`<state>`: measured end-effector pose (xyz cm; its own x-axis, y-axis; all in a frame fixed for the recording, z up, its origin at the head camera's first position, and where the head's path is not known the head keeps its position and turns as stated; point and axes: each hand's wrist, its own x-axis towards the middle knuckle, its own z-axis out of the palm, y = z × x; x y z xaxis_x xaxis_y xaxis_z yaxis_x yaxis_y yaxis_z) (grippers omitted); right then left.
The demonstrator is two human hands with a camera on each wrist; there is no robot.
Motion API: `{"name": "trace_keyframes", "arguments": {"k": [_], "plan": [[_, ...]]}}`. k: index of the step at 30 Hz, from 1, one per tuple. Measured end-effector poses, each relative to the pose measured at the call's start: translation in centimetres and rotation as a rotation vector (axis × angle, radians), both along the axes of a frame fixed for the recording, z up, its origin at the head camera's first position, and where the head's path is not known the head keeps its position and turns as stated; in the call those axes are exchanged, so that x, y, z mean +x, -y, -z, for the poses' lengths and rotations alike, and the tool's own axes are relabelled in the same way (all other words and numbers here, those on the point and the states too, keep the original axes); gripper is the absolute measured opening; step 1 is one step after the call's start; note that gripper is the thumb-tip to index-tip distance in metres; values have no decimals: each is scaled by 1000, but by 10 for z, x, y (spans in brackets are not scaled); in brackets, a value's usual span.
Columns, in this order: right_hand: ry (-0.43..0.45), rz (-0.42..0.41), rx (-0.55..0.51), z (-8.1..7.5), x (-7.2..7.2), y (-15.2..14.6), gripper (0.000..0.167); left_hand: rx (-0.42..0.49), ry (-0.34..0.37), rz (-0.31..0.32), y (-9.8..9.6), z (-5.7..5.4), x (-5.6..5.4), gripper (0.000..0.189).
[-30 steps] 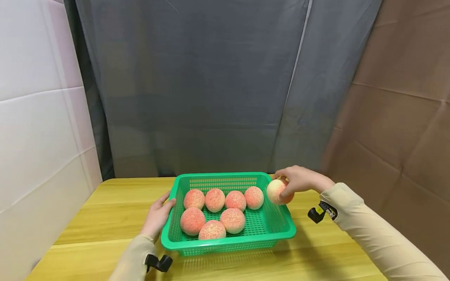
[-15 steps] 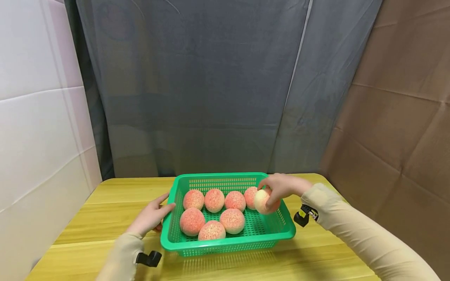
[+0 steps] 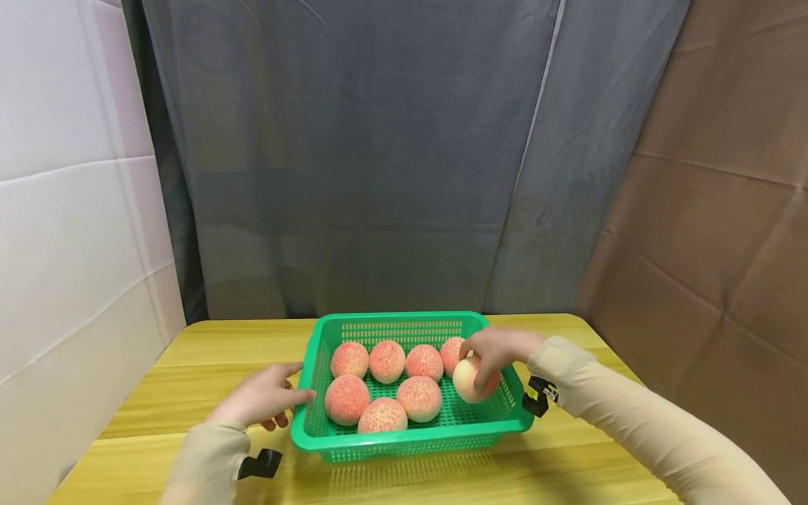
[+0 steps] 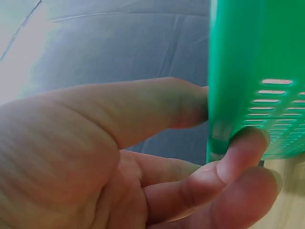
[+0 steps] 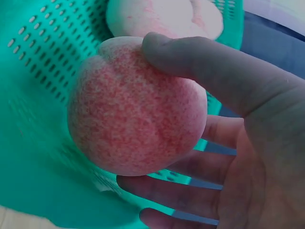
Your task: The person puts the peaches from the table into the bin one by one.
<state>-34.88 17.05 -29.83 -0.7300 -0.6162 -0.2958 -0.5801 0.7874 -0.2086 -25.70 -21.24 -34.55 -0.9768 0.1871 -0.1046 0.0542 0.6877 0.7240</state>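
Observation:
Several pink-and-cream peaches (image 3: 387, 361) lie in a green plastic basket (image 3: 410, 433) with slotted walls. My right hand (image 3: 495, 351) grips one more peach (image 3: 468, 379) inside the basket's right end, beside the back-row peach at that end. Its thumb presses one side of the fruit and the fingers reach round the other, as the right wrist view shows. At the basket's left side my left hand (image 3: 261, 396) holds the rim, thumb tip over the edge. The left wrist view has its curled fingers (image 4: 248, 148) against the outer slotted wall.
The basket stands on a yellow wood-grain table (image 3: 233, 344). A grey curtain (image 3: 353, 168) hangs behind it, with a white panel (image 3: 76, 210) on the left and a brown one (image 3: 713, 182) on the right. Each wrist carries a small black mount.
My right hand has carried its peach from over the right rim leftward and down into the basket. My left hand has shifted slightly toward me along the left rim, index finger straighter.

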Motion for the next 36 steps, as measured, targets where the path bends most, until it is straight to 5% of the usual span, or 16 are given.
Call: {"name": "trace_keyframes", "arguments": {"k": [11, 27, 36], "plan": [[87, -3, 68, 10, 5, 17, 38, -5, -5, 3, -1, -1, 0, 69], [103, 15, 306, 25, 0, 37, 44, -11, 7, 6, 3, 2, 1, 72], [176, 78, 305, 22, 4, 44, 32, -22, -2, 9, 1, -1, 0, 72]]}}
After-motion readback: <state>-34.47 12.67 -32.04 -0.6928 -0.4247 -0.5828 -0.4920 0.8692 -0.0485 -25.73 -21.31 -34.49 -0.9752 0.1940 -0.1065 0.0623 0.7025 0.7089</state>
